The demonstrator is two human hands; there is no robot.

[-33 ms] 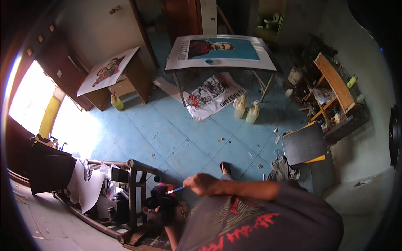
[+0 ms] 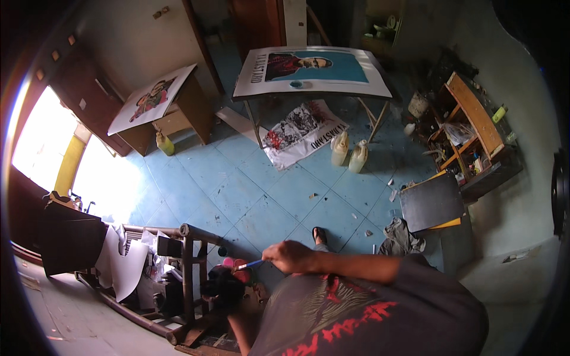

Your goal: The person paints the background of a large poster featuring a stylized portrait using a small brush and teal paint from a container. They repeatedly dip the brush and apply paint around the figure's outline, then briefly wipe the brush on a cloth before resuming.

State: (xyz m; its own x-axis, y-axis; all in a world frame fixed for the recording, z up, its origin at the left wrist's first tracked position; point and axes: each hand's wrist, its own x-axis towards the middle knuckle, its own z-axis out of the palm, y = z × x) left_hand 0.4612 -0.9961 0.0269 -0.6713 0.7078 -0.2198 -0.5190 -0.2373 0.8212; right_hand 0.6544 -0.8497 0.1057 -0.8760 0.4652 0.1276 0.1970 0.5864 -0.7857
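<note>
My right hand (image 2: 290,257) is closed around the blue handle of a thin paintbrush (image 2: 252,264). Its pale tip points left, over or beside a red cup (image 2: 240,268); contact is unclear. Low in the picture my left forearm (image 2: 240,332) runs up to a black object (image 2: 224,288), too dark to name. Around this the left hand seems closed, its fingers mostly lost in shadow. Just above stands a small pink container (image 2: 228,261), with a dark green round lid or pot (image 2: 222,251) beyond.
A bamboo frame (image 2: 187,267) with papers stands close on the left. Across the tiled floor, a table (image 2: 249,89) bears a painted poster and a small blue bowl (image 2: 296,85). Jugs (image 2: 358,157), a grey cloth (image 2: 399,237) and a wooden shelf (image 2: 475,118) lie rightward.
The black object has shifted slightly down and left, uncovering more of the pink and red containers. The brush tip has stayed near them, and the right hand has risen slightly.
</note>
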